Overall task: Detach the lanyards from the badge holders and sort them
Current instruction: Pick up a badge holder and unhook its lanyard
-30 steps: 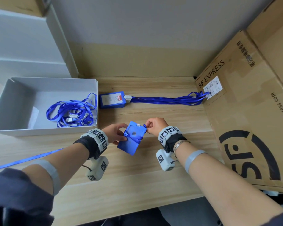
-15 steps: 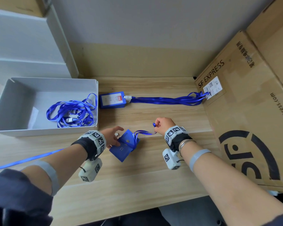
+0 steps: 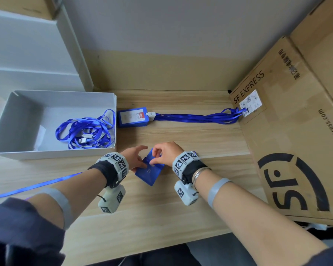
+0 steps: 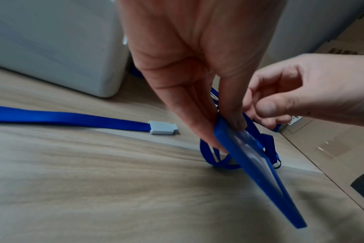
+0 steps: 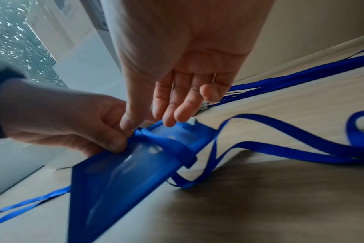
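Observation:
A blue badge holder [image 3: 149, 173] [image 4: 270, 180] [image 5: 114, 172] is held tilted just above the wooden table, near its front middle. My left hand [image 3: 137, 161] [image 4: 224, 131] pinches its top left edge between thumb and fingers. My right hand [image 3: 155, 160] [image 5: 145, 121] meets it at the holder's top, thumb and forefinger pinching the blue lanyard [image 5: 280, 128] [image 4: 218, 164] where it loops through the holder. The rest of that lanyard trails on the table to the right.
A stack of blue badge holders [image 3: 132, 117] lies further back, its lanyards [image 3: 196, 118] stretched right to a cardboard box [image 3: 296, 141]. A white bin [image 3: 17, 120] at the left holds several loose lanyards [image 3: 85, 131]. Another lanyard [image 4: 73, 118] with a grey clip lies at left.
My right hand, which had pulled the lanyard out to the right, has come back to the holder's top. The holder has shifted slightly right in my left hand.

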